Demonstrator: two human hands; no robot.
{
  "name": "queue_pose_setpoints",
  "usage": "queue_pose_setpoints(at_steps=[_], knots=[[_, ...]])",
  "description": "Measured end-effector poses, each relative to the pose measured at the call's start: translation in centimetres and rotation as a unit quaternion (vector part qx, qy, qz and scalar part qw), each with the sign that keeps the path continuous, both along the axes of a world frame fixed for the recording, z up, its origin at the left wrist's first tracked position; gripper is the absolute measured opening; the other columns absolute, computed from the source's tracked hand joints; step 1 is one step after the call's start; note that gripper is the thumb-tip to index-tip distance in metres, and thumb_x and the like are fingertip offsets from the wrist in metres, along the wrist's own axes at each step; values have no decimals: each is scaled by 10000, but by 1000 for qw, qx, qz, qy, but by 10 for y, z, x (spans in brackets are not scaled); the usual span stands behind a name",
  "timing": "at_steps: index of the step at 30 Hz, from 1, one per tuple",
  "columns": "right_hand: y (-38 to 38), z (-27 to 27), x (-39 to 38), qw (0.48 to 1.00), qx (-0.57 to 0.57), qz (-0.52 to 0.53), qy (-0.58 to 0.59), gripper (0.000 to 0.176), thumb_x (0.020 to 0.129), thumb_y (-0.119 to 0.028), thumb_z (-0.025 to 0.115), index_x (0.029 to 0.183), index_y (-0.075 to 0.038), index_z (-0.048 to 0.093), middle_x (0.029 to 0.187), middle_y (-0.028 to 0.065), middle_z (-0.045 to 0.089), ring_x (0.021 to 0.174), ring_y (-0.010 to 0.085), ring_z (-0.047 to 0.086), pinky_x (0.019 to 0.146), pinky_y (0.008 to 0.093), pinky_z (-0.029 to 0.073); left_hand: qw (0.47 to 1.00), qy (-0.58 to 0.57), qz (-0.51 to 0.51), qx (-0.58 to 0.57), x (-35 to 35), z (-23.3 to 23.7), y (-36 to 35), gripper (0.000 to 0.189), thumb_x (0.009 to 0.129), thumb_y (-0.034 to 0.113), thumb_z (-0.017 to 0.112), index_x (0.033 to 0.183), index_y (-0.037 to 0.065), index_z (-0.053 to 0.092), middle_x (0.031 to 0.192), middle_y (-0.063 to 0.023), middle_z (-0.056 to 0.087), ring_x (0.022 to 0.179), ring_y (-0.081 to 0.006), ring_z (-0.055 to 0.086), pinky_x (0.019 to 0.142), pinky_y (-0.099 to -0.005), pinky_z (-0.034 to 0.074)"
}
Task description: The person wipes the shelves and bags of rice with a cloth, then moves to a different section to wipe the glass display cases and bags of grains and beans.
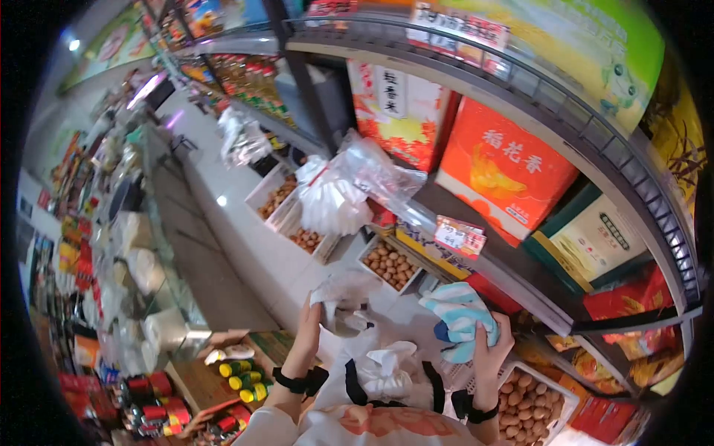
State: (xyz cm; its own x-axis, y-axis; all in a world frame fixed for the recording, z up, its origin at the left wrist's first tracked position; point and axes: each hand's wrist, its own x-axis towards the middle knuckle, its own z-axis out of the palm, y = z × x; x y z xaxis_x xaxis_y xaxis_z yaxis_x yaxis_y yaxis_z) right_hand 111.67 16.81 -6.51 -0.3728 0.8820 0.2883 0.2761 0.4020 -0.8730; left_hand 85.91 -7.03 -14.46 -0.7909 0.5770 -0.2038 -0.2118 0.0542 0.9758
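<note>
White sleeves, black wrist straps (299,380).

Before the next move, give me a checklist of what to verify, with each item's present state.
1. Right hand has the striped cloth: ok, thumb on top.
2. Left hand has a firm hold on the translucent plastic: cannot tell, blurred.
3. Both hands in view: ok.
4. Cloth clear of the shelf edge: cannot tell, depth unclear.
5. Shelf side free of loose bags: not ok, white bag there.
</note>
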Motion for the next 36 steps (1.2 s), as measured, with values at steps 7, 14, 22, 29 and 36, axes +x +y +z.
queue_pose_setpoints(at_steps=[7,14,22,29,36], knots=[[-30,-4,-16,991,-80,106,13,141,838,-74,602,923,20,540,811,64,558,773,126,497,745,253,412,958,-47,278,49,61,40,-72,223,881,150,480,1040,12,554,904,-15,564,826,-88,504,717,-227,419],[-89,9,-87,983,-70,167,20,175,838,-96,606,958,16,545,850,81,577,809,164,520,772,299,416,923,28,385,-8,43,52,-158,128,861,137,536,887,18,575,760,4,533,721,-81,483,641,-220,399],[-212,13,-207,962,-19,270,11,214,861,-70,587,1037,31,521,979,97,558,925,179,500,864,303,390,842,-29,528,108,0,24,-308,339,881,57,512,1200,26,401,1064,-100,554,967,-158,544,816,-281,465],[-315,27,-299,892,22,449,-33,305,844,-13,541,1145,37,528,1085,134,579,1008,209,531,916,317,389,735,-51,651,183,-2,10,-415,320,991,224,375,1218,19,468,1106,-79,560,975,-158,553,824,-298,467],[-352,11,-381,853,-53,515,-60,257,893,-72,514,1121,44,531,1053,126,584,966,191,532,878,303,398,656,-11,752,-59,-15,-48,-437,359,974,168,354,1277,-14,417,1171,-117,545,1052,-216,536,926,-339,407]])
